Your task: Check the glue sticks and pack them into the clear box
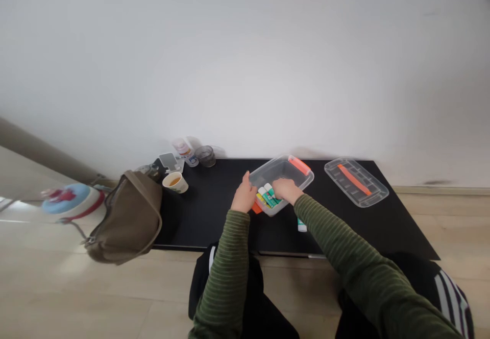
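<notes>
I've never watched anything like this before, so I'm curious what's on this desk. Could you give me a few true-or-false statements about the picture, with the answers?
1. The right hand is over the glue sticks in the clear plastic box. True.
2. The lid is on the box. False: it lies apart on the black table, to the right of the box.
3. The left hand is against the box's left side. True.
4. Every stick is inside the box. False: one glue stick lies on the table in front of it.
5. The paper cup stands on the floor. False: it stands on the table, left of the box.
</notes>
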The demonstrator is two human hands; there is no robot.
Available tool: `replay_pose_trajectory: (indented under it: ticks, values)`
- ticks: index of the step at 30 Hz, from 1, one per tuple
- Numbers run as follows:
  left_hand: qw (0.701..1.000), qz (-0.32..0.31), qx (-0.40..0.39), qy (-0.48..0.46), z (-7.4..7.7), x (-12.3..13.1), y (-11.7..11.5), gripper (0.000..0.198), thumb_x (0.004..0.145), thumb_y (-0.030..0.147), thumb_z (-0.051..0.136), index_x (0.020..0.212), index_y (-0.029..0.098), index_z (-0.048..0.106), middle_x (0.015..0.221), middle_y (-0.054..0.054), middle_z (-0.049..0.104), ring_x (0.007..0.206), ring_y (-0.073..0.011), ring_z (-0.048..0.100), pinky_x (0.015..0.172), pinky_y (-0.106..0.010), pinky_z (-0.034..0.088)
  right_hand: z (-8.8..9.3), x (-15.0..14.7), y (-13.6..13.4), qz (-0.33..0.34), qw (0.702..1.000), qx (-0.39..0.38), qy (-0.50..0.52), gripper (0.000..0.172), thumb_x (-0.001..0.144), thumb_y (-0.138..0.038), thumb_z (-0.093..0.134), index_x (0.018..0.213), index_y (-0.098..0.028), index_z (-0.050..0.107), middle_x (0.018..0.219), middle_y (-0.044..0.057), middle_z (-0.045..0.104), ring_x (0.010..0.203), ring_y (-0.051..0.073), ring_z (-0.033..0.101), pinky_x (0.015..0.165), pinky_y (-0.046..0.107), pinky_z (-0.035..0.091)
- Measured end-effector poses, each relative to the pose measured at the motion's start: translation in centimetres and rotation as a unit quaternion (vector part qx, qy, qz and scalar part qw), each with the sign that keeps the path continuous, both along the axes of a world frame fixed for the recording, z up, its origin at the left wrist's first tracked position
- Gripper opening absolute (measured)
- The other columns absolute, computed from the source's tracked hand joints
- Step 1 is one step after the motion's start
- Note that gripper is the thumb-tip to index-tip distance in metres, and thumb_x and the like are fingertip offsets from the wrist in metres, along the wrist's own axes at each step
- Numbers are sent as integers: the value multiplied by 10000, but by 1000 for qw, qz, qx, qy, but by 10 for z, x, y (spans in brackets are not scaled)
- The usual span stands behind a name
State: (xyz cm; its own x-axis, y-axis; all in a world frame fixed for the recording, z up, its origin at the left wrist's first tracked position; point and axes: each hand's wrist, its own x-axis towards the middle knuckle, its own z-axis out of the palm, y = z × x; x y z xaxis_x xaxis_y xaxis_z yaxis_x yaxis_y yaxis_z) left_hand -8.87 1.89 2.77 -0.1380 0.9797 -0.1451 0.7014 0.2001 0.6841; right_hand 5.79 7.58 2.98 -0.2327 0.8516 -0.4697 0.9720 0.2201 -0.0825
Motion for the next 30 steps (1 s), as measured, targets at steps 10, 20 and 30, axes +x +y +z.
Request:
replay_pose_trajectory:
  ticks: [10,20,30]
  values:
    - [1000,4,3,9,2,2,-1,665,883,188,453,1518,157,258,1317,-167,608,1187,-265,605,1004,-382,453,18,12,-18,-3,984,137,115,293,902,-249,531,1144,-210,690,1138,134,698,1066,235,656,861,314,496]
    - [1000,16,-3,-5,3,4,-1,666,890,195,441,1525,163,243,1301,-170,608,1192,-262,596,1003,-378,446,-46,76,-111,-289,774,363,430,340,940,-341,363,1094,-152,600,984,100,667,859,190,626,778,284,487]
    - [999,19,1,-26,-2,3,-1,662,892,213,444,1524,186,247,1340,-161,583,1222,-250,578,1026,-372,429,-96,96,-129,-302,871,250,296,314,895,-394,452,1088,-207,613,1026,55,605,836,181,602,643,253,406]
